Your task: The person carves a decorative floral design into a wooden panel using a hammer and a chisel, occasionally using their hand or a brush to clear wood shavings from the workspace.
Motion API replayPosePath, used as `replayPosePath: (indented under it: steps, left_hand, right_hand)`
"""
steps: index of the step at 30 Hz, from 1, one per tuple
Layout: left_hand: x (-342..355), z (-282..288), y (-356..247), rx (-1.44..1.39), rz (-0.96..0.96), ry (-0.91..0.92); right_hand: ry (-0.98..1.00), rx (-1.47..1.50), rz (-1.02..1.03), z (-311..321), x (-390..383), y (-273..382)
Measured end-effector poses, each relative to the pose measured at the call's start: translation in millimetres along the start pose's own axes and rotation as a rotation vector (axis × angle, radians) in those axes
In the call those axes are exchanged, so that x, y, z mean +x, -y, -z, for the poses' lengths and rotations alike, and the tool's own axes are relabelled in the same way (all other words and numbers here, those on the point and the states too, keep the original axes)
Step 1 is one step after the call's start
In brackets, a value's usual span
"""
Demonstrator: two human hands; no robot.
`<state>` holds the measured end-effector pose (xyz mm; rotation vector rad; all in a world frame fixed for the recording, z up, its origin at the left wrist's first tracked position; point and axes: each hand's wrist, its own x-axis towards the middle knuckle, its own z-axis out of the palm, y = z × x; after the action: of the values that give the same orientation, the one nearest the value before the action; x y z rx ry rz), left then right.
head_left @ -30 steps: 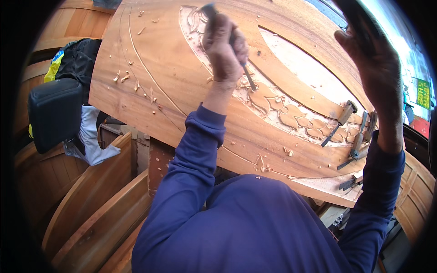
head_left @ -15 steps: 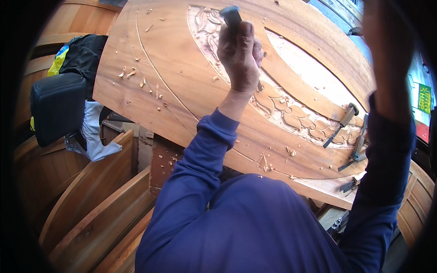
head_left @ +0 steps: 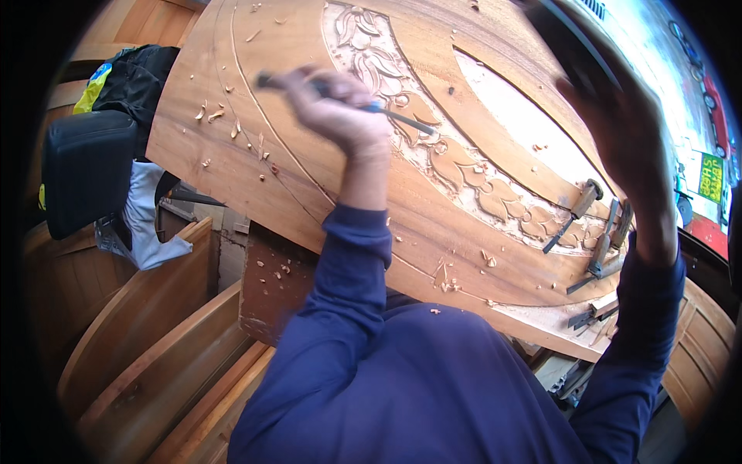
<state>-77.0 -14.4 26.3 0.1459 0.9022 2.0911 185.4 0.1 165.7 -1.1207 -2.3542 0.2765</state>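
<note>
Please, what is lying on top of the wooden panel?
Shavings and chisels lie on the panel; parts under the left hand and right arm are covered, so I cannot see there.

Left hand [head_left: 336,108]: closed in a tight grip, motion-blurred.
Left wrist [head_left: 365,172]: bare, above the cuff.
Left sleeve [head_left: 352,263]: dark blue, forearm pointing upward.
Right hand [head_left: 614,108]: raised, shadowed, fingers wrapped, thumb toward the left.
Right wrist [head_left: 657,236]: bare.
Right sleeve [head_left: 645,325]: dark blue, forearm near upright.
Torso [head_left: 440,387]: between the arms.
</note>
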Motion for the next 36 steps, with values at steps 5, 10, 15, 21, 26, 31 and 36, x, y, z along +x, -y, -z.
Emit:
replayPosePath:
  steps: [5, 10, 15, 21, 26, 31, 36]
  left_hand:
    - [-49.2, -16.9, -17.7, 0.202, -0.228, 0.177]
    - [-60.0, 7.9, -3.9, 0.086, -0.106, -0.018]
    - [-66.7, 20.4, 0.7, 0.024, -0.192, -0.105]
    - [-67.5, 23.2, 6.5, 0.019, -0.24, -0.166]
    - [-69.9, 21.8, 10.3, -0.014, -0.26, -0.236]
    - [-72.6, 16.8, 12.1, 0.012, -0.286, -0.296]
    - [-73.6, 8.3, 10.2, 0.138, -0.314, -0.221]
  right_hand:
    - [-0.11, 0.098, -0.446, 22.1, -85.9, 8.5]
    - [-0.151, 0.315, -0.591, 8.7, -130.3, 17.5]
    - [-0.144, 0.374, -0.626, 6.7, -149.5, 12.4]
    - [-0.111, 0.415, -0.564, 7.7, -143.2, 9.1]
    - [-0.082, 0.37, -0.508, 12.6, -131.7, 9.7]
    - [-0.072, 0.252, -0.435, 21.9, -111.4, 18.0]
    - [-0.081, -0.015, -0.156, 27.9, -75.8, 24.7]
